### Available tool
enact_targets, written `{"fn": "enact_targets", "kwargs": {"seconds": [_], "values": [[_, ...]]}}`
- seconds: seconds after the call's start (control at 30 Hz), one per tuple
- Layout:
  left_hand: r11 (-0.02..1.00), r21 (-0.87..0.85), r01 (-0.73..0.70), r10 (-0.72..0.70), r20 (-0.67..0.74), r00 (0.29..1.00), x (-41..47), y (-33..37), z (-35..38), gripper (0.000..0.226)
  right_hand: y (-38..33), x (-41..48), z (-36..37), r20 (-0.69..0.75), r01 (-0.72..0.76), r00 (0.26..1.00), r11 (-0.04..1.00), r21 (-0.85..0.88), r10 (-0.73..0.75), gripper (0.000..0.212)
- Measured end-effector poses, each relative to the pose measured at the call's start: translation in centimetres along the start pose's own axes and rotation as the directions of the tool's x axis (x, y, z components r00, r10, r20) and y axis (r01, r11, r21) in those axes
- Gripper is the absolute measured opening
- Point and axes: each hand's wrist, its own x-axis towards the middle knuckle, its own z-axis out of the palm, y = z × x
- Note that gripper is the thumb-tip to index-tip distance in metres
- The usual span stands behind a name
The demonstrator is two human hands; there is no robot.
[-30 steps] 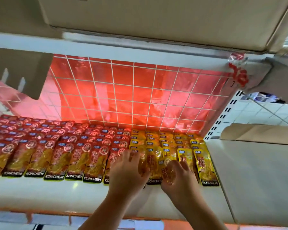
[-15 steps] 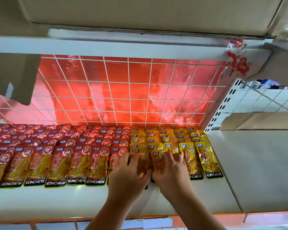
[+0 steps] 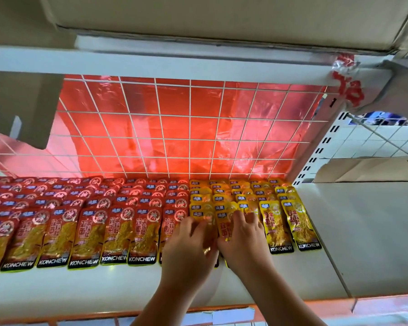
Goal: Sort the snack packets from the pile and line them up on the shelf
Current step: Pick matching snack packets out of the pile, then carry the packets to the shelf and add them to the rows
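the white shelf (image 3: 104, 285) carries many flat snack packets in overlapping rows that run from the front toward the back. the red packets (image 3: 87, 231) fill the left and the middle part, and the yellow packets (image 3: 276, 222) fill the right part, just beside the red ones.

both hands are on the yellow group, close to the border with the red rows. the left hand (image 3: 189, 248) lies on top of a front yellow packet, with the fingers stretched forward and only a little bent. the right hand (image 3: 243, 241) touches the left one at the side, and its fingers rest in the same way on the next yellow packet. the hands cover the lower ends of these packets, so i cannot tell if any finger goes under an edge.

behind the packets stands a white wire grid (image 3: 174, 138), and behind it hangs a shiny red film (image 3: 174, 102). the upper shelf (image 3: 174, 64) is low over the rows and holds a big cardboard box (image 3: 198, 17). a cardboard piece (image 3: 21, 109) hangs down at the left and hides part of the grid. at the right is a slotted post (image 3: 320, 147), and near it a folded cardboard flap (image 3: 368, 168).
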Motion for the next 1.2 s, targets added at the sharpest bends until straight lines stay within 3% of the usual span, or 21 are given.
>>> {"fn": "enact_targets", "kwargs": {"seconds": [0.33, 0.67, 0.9, 1.2], "values": [[1.0, -0.017, -0.013, 0.012, -0.028, 1.0, -0.1, -0.1, 0.4, 0.035, -0.3, 0.1, 0.2, -0.031, -0.021, 0.999, 0.999, -0.025, 0.02, 0.049], [1.0, -0.026, -0.013, 0.012, -0.057, 0.998, -0.1, 0.0, 0.3, 0.042, 0.1, -0.1, -0.4, -0.049, 0.004, 0.999, 1.0, 0.0, -0.004, 0.048], [0.99, -0.14, -0.017, 0.007, -0.065, 0.998, 0.4, 0.2, -0.8, 0.037, 0.1, -0.1, -1.4, -0.078, 0.052, 0.996, 0.999, -0.001, -0.052, 0.04], [0.929, -0.297, -0.223, 0.185, -0.151, 0.971, 4.5, 1.4, -4.8, 0.058, -2.7, 0.4, -6.0, -0.151, 0.16, 0.977, 0.987, 0.031, -0.153, 0.046]]}}
